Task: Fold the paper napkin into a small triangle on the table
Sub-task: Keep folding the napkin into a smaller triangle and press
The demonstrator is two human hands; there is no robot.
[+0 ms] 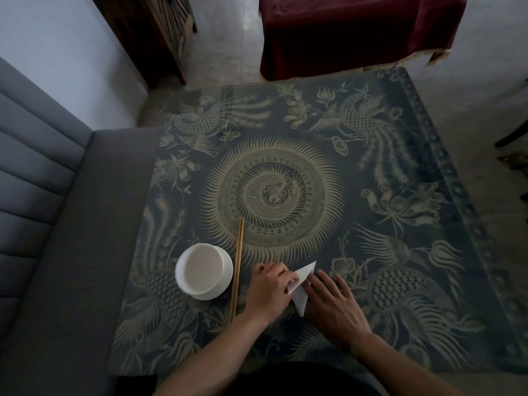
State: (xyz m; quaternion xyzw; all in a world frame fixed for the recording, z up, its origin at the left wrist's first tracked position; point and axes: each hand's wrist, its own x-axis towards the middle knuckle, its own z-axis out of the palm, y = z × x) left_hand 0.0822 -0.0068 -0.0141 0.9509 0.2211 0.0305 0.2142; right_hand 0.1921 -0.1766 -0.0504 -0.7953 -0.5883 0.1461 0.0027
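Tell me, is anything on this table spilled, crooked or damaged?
Nothing stands out. The bowl sits upright, the chopsticks lie neatly paired beside it, and both hands, left and right, press the napkin, already a triangle, flat on the table.

Table (371,172): square top, dark blue-grey, printed all over in pale cream. Large sunburst medallion at centre; long-tailed birds and flowers fill the corners; beaded border along the right edge. Surface looks glossy.

On it, near edge, left to right:
- white bowl (203,270), standing on a white saucer, left of centre.
- pair of wooden chopsticks (237,270), just right of the bowl, lying side by side, running away from the near edge.
- white paper napkin (301,284), folded to a pointed triangular shape, flat on the top, partly covered by left hand (268,290) and right hand (333,307), both pressing down on it.
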